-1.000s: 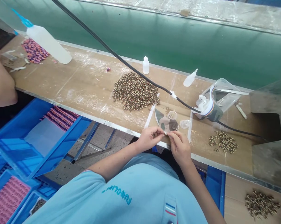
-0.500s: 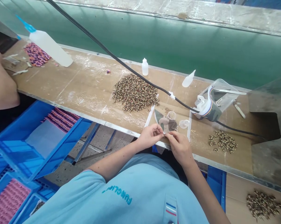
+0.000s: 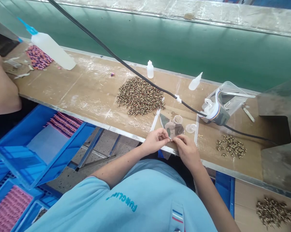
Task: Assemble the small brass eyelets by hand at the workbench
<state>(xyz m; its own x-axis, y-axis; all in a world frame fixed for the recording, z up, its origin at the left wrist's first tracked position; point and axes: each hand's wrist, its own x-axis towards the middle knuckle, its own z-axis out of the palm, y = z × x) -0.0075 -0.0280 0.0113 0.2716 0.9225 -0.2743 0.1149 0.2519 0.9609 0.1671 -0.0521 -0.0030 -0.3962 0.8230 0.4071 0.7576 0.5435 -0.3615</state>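
At the near edge of the bench, my left hand (image 3: pixel 157 140) pinches a tiny dark-and-light piece (image 3: pixel 170 139) between thumb and forefinger. From the other side, my right hand (image 3: pixel 187 151) meets it, thumb and forefinger closed at the piece's end. The piece is too small to make out well. Just beyond the fingertips lies a camouflage-patterned cloth (image 3: pixel 171 126), with a small clear round cup (image 3: pixel 177 119) on it. A clear round lid or dish (image 3: pixel 190 128) is to its right. Farther back is a large heap of small curved gold-and-dark pieces (image 3: pixel 140 96).
A black cable (image 3: pixel 126 65) hangs across the bench to a strapped device (image 3: pixel 216 116) by a clear plastic box (image 3: pixel 232 90). Two small white bottles stand at the back, one (image 3: pixel 150 69) upright. Blue crates (image 3: pixel 46 167) are at lower left. Another person's arm (image 3: pixel 4 83) shows at left.
My right fingertips have shifted slightly right, so a bit more of the tiny piece shows between the hands. My left hand has hardly moved.
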